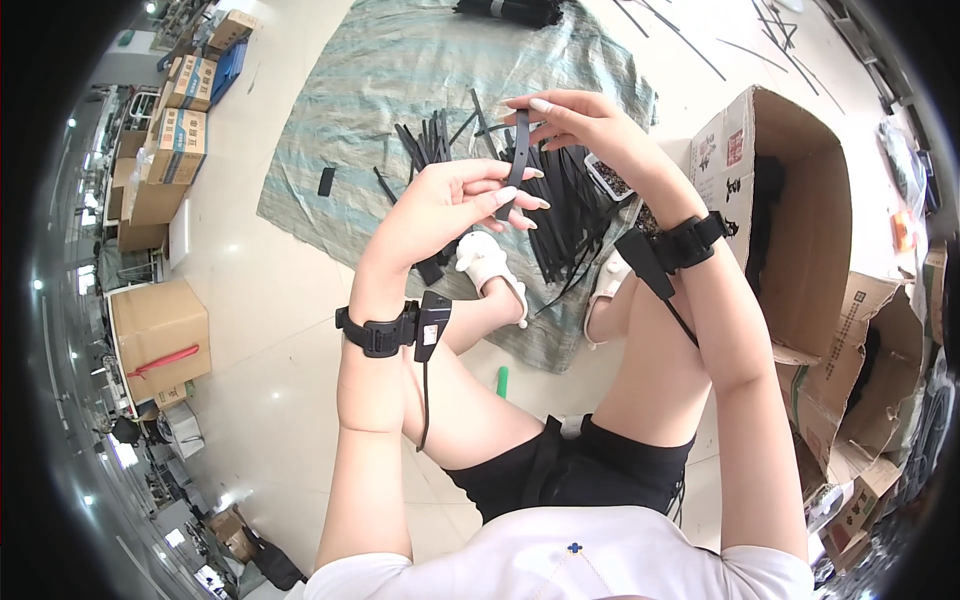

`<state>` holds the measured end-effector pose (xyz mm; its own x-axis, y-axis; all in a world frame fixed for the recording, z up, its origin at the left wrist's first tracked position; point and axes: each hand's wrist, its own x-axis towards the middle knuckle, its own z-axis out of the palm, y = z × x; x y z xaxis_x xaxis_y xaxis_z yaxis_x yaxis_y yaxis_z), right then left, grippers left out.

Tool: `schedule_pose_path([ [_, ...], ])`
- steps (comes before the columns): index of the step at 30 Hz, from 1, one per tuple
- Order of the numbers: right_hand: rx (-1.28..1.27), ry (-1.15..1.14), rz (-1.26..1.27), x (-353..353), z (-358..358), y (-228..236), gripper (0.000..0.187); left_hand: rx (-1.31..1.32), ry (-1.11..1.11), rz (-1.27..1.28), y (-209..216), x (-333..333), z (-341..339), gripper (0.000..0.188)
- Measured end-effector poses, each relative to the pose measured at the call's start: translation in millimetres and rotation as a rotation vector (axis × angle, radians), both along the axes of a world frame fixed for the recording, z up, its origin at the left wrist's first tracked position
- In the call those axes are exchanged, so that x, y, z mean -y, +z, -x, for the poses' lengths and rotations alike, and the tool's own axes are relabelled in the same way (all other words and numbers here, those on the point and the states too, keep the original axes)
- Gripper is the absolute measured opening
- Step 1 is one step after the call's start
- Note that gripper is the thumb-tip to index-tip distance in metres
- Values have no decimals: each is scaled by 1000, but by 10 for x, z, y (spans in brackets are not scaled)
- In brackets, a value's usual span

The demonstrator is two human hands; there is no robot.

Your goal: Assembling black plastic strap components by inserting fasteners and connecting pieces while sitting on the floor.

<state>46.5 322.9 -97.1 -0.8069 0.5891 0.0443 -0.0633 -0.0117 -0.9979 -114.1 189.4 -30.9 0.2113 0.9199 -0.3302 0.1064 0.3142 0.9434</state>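
A short black strap (520,150) with small holes runs upright between my two hands. My left hand (450,205) pinches its lower end between thumb and fingers. At the upper end, the thumb and fingers of my right hand (580,120) close on the strap. Below and beyond the hands, a spread pile of black straps (570,215) lies on the greenish woven sheet (330,110). A smaller bunch of black straps (425,140) lies just left of that pile, partly hidden by my left hand.
On the right stand open cardboard boxes (815,230) with dark contents. Small trays of little parts (607,178) sit beside my right wrist. A tied black bundle (510,10) lies at the sheet's far edge. Cartons (160,325) stand on the left. A green object (502,380) lies between my legs.
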Motion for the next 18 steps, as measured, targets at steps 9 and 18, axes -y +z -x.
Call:
schedule_pose_path([
  [9,-128,-16,-40,1,48,116,18,-3,286,-34,-181,-159,217,46],
  [18,-1,238,-78,147,114,57,13,236,438,-291,-165,-351,121,37],
])
